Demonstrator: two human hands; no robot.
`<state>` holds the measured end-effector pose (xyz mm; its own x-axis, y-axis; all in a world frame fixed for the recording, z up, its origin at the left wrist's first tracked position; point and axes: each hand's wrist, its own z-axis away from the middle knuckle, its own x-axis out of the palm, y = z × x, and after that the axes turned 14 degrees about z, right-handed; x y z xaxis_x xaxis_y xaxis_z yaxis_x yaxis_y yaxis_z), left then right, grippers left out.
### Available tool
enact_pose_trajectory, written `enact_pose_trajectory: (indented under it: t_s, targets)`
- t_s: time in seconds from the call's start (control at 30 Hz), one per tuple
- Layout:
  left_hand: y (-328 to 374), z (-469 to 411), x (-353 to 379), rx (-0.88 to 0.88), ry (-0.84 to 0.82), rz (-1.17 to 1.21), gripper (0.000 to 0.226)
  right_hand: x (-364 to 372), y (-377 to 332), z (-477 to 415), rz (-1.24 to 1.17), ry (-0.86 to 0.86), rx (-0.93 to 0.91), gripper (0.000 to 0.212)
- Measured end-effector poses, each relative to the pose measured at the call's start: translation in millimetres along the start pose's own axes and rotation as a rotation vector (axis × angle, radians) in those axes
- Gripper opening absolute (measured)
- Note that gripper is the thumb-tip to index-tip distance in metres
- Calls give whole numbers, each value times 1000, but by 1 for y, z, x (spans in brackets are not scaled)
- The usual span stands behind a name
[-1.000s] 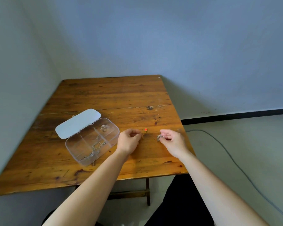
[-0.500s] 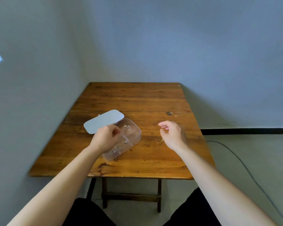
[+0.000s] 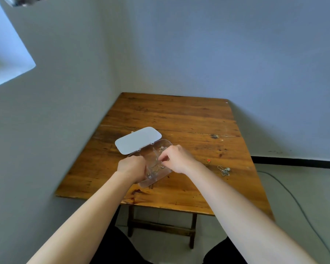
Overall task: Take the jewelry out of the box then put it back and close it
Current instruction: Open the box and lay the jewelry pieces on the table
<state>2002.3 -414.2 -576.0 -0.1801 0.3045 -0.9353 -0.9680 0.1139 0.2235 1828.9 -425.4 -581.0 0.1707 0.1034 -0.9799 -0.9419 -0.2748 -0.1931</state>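
Nearest the camera, 2 bare forearms reach up from the lower edge toward the clear plastic compartment box (image 3: 156, 174), which sits on the worn brown wooden table (image 3: 179, 115) toward its left side. The left hand (image 3: 131, 167) is curled at the box's near left end, its grip pressed together around the rim, probably to steady the light box so it does not slide while the other hand works. The right hand (image 3: 176, 159) comes in over the box's right side with thumb and forefinger brought together above a middle compartment; whether that grip is pinching a piece or only closing on one I cannot tell, since the fingers hide the contact.

Inside the box, thin silvery chains and small metal pieces (image 3: 157, 165) lie tangled in the divided compartments, seen through the transparent walls. The opaque white lid (image 3: 137, 140) is hinged along the far edge and lies folded flat back on the table, leaving the compartments fully open.

To the right, well apart from the box, 2 pieces already rest on the bare wood: a small red-tipped earring (image 3: 208, 161) and, further right, a silvery chain with a pendant (image 3: 224, 170). The emptying step therefore looks partly done.
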Motion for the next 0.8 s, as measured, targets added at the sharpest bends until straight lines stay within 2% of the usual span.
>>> enact_pose_trajectory:
  t_s: [0.23,0.33,0.47,0.8]
  targets:
    - [-3,-5,16,36,97,-107,16,-5,-14,-22,219,-199,-134,32]
    - [-8,-7,21,37,120,-63,15,-4,-18,-30,292,-224,-195,35]
    - [-12,-8,23,38,157,12,16,3,-20,-36,380,-211,-246,30]
    - [-15,-9,22,85,136,111,12,16,-12,-42,236,-275,-246,18]
